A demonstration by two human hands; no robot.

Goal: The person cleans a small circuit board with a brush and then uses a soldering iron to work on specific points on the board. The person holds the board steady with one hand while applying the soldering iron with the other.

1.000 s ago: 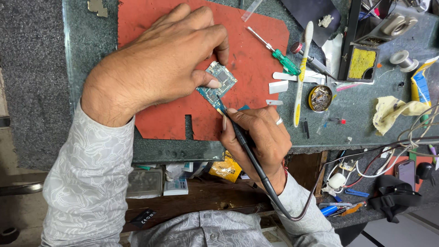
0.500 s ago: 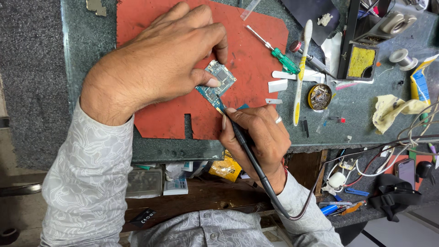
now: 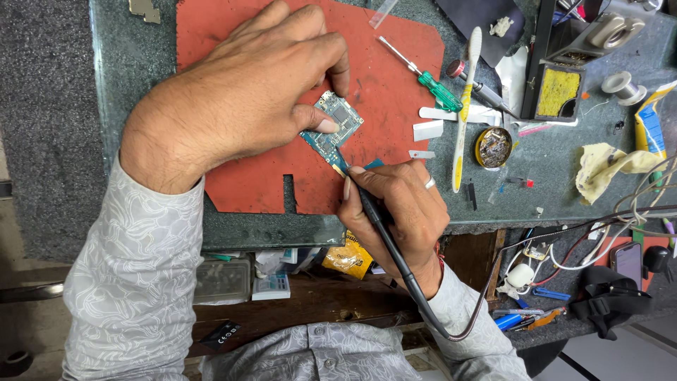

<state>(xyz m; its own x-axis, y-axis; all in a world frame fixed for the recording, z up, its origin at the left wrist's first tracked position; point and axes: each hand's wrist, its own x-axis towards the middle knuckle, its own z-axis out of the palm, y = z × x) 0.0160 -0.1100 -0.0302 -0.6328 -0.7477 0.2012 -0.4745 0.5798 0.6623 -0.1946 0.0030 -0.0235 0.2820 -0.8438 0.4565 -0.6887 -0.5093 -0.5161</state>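
Beside the toothbrush (image 3: 465,106), tin (image 3: 493,147) of flux.

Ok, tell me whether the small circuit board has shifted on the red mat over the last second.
No. The circuit board sits at the same spot relative to the red mat's bottom notch, pinned by the left hand.

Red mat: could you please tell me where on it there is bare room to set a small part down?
The red mat is bare between the board and the green screwdriver, and along its lower left edge. The left hand covers its upper left; the right hand with the iron fills the lower right. Right of the toothbrush is crowded.
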